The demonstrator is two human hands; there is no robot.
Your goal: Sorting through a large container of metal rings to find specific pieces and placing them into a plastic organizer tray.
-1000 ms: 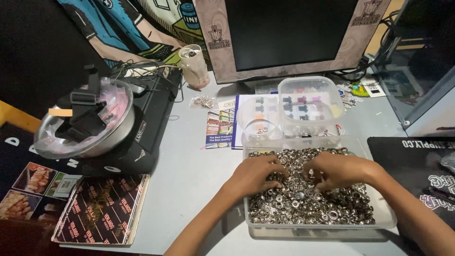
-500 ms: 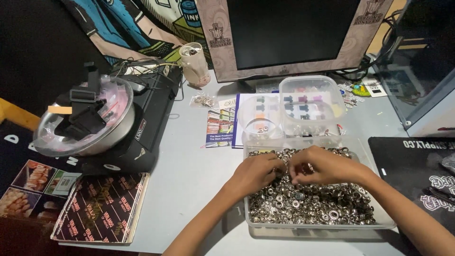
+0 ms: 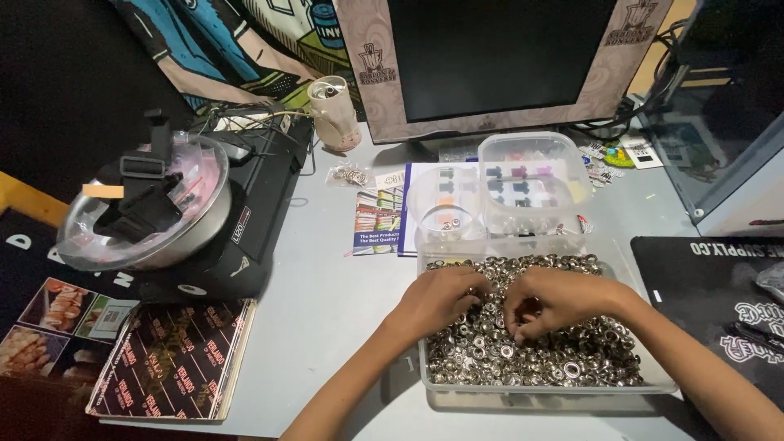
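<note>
A clear plastic tray (image 3: 433,390) at the front of the grey table is heaped with small silver metal rings (image 3: 572,363). My left hand (image 3: 439,299) rests on the left side of the heap, fingers curled into the rings. Close beside it, my right hand (image 3: 555,300) has its fingers bent down into the middle of the pile. The fingertips of both are half buried, so what they pinch is hidden. A small round clear cup (image 3: 441,204) with a couple of rings stands just behind the tray.
Behind the tray sit a clear lidded box (image 3: 531,184) and a dark monitor (image 3: 498,57). At left stands a black machine with a metal bowl (image 3: 143,216). Printed leaflets (image 3: 171,359) lie at front left, a black mat (image 3: 710,286) at right.
My right hand has slid left across the rings until it sits next to my left hand. The left hand has stayed nearly in place.
</note>
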